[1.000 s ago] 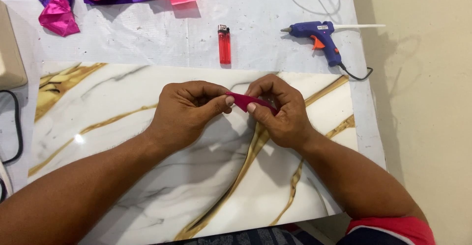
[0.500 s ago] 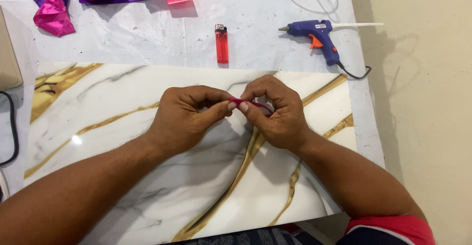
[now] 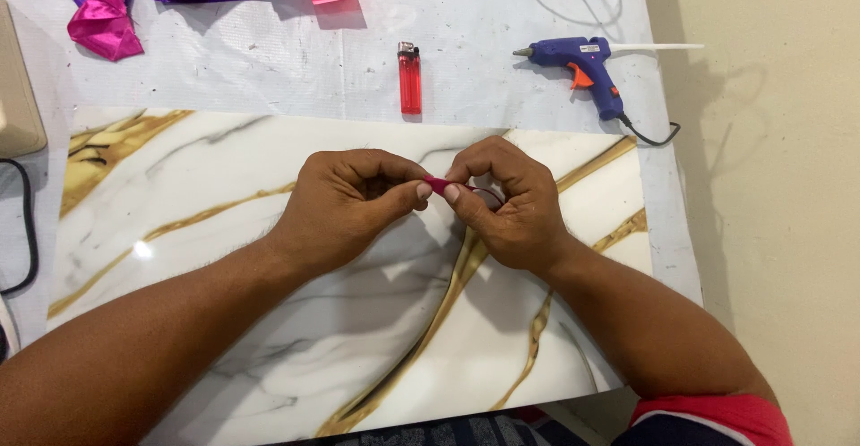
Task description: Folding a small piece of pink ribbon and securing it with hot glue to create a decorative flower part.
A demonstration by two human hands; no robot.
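Folded tighter than a moment ago, the small pink strip is pinched between left hand and right hand above the marble board's far edge, and being so slight, it could slip and unroll.

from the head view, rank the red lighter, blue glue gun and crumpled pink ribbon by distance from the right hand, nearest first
From the right hand:
1. Red lighter, just above on the white cover, slightly left.
2. Blue glue gun, upper right near the table edge.
3. Crumpled pink ribbon, far upper left corner.
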